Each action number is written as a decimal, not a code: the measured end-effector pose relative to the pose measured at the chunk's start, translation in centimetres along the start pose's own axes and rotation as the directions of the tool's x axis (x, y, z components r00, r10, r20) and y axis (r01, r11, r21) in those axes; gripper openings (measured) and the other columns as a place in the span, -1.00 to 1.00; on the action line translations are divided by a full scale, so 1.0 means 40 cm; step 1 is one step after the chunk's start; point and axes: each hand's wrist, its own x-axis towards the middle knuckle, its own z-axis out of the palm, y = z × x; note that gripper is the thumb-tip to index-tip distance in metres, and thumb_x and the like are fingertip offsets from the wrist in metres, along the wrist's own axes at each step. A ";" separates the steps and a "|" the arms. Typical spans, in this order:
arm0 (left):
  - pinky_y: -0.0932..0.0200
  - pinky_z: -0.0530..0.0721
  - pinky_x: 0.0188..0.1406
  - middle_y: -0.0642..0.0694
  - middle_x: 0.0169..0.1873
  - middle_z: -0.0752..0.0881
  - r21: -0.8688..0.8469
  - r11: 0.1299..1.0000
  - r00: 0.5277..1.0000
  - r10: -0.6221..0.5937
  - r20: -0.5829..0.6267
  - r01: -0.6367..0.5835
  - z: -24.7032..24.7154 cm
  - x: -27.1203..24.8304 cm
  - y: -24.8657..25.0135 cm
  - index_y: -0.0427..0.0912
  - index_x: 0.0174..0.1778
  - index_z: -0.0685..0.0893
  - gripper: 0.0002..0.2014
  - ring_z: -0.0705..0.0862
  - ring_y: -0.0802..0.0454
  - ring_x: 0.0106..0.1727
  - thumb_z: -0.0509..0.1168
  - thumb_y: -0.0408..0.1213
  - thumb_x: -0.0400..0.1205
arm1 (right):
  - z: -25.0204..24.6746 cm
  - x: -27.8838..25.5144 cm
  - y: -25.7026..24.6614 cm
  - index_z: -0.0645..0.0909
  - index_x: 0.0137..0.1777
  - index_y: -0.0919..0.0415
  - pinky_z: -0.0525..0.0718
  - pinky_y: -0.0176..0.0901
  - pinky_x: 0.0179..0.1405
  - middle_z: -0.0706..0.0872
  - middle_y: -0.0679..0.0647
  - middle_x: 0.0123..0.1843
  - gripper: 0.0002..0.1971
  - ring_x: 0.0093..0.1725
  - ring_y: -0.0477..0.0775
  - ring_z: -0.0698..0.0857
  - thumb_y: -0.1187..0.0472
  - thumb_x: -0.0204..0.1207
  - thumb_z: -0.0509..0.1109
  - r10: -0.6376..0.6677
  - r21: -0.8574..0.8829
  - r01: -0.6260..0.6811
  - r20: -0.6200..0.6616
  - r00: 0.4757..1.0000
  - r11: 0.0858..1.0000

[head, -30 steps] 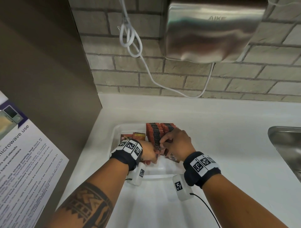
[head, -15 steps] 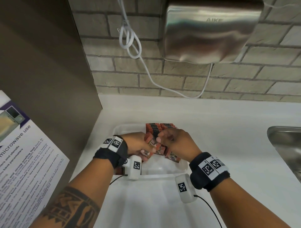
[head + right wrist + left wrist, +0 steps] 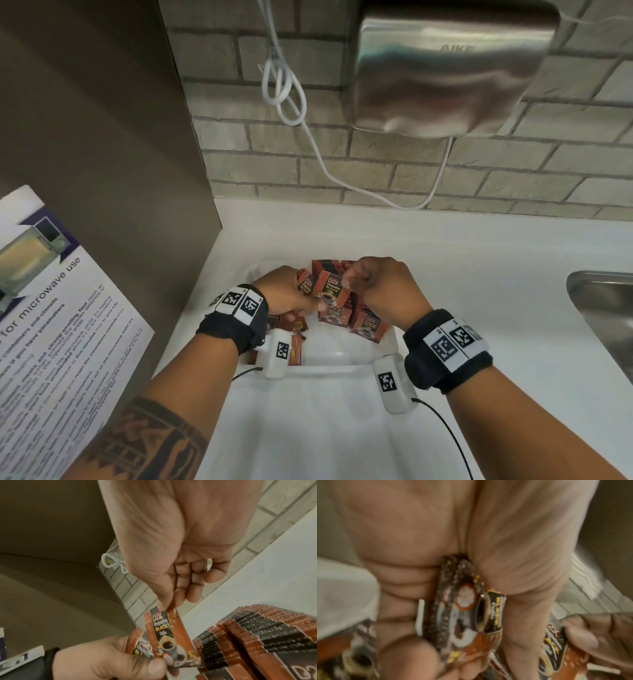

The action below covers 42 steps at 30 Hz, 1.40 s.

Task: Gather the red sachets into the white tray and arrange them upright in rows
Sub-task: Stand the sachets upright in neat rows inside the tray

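Sachets in transfer, both hands over the white tray (image 3: 346, 359) on the counter (image 3: 479, 260).

Left hand (image 3: 287, 291): fingers curled round a small bunch of red sachets (image 3: 464, 615), held on edge. Right hand (image 3: 380, 287): thumb and forefinger pinch the top edge of one sachet (image 3: 169, 631), the front one of that bunch; remaining fingers loosely curled, holding nothing else.

Upright rows (image 3: 254, 632) already stand in the tray toward 12 o'clock, packed close. A few sachets (image 3: 368, 325) lean or lie loose at 3 o'clock of the left hand; more lie under the left wrist at about 7 o'clock, partly hidden.

Judged step: peel one sachet off the bunch and seat it against the standing row. To do it well:
- keep the pinch high on the sealed edge, so the sachet hangs straight;
- lower it flush to the row's near face, printed side matching its neighbours;
- loosen the left grip only enough to free the front sachet;
- brace the row while inserting, as thin packets probably topple easily.
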 end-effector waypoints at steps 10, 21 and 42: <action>0.11 0.71 -0.02 -0.01 -0.14 0.82 0.576 0.814 0.976 -0.177 0.126 0.073 0.051 0.022 0.013 -0.11 0.03 0.79 -0.62 0.75 0.02 -0.13 0.44 0.14 0.53 | 0.063 0.000 0.049 0.79 -0.35 -0.21 0.60 0.03 0.13 0.75 -0.21 -0.17 -0.88 0.05 0.02 0.60 0.08 0.31 0.53 0.077 -0.198 -0.071 0.026 0.997 0.978; 0.20 0.55 -0.29 0.08 -0.37 0.73 0.606 0.790 0.934 -0.278 0.226 0.089 0.128 0.079 0.041 -0.07 -0.27 0.71 -0.67 0.63 0.10 -0.34 0.36 0.10 0.63 | 0.086 0.012 0.066 0.82 -0.22 -0.20 0.45 -0.01 0.25 0.48 -0.10 0.03 -0.86 0.20 0.06 0.39 0.10 0.46 0.47 0.136 -0.352 -0.093 0.098 0.986 0.931; 0.05 0.73 0.13 -0.05 -0.09 0.86 0.532 0.843 0.934 -0.248 0.257 0.078 0.117 0.083 0.029 -0.21 0.08 0.83 -0.63 0.73 0.03 -0.18 0.39 0.04 0.63 | 0.073 0.018 0.084 0.74 -0.20 -0.22 0.55 0.10 0.26 0.67 -0.15 0.01 -0.85 0.19 0.06 0.56 0.12 0.48 0.53 0.058 -0.263 -0.045 0.042 0.997 0.964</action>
